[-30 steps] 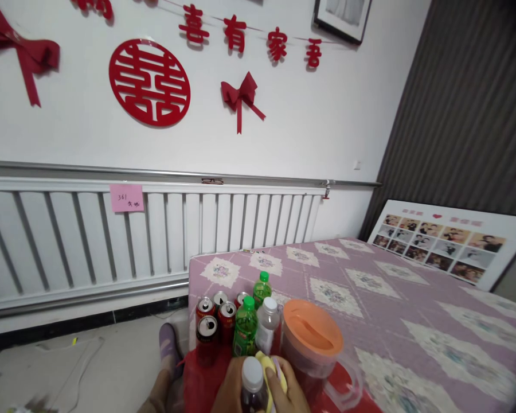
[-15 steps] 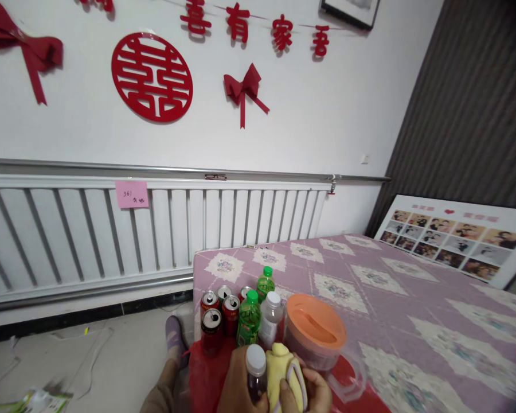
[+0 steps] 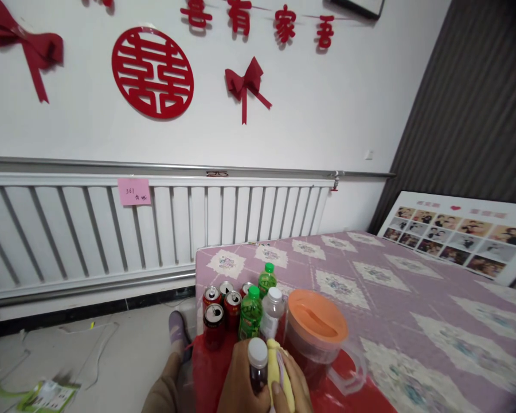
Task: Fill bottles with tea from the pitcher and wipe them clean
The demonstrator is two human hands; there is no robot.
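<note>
At the bottom middle, my left hand (image 3: 235,381) is wrapped around a dark bottle with a white cap (image 3: 257,358). My right hand (image 3: 298,384) grips a folded yellow cloth (image 3: 280,367) with a pale purple edge, pressed close to the bottle's right side. Just beyond my hands stand a green-capped bottle (image 3: 250,318), a clear white-capped bottle (image 3: 272,312) and another green-capped bottle (image 3: 267,279) farther back. Several opened red drink cans (image 3: 214,324) cluster to the left. Right of my hands is a clear plastic pitcher with an orange lid (image 3: 317,318). The lower part of the held bottle is hidden.
Everything stands on a red sheet (image 3: 355,376) over a purple flowered cover (image 3: 395,310). A white radiator (image 3: 90,229) lines the wall. A photo board (image 3: 456,229) leans at the right. A foot in a purple slipper (image 3: 178,330) and a green-white packet (image 3: 49,396) are on the floor.
My right hand has turned and closed further over the yellow cloth, covering more of it beside the bottle. My left hand stays on the bottle. The view has shifted slightly.
</note>
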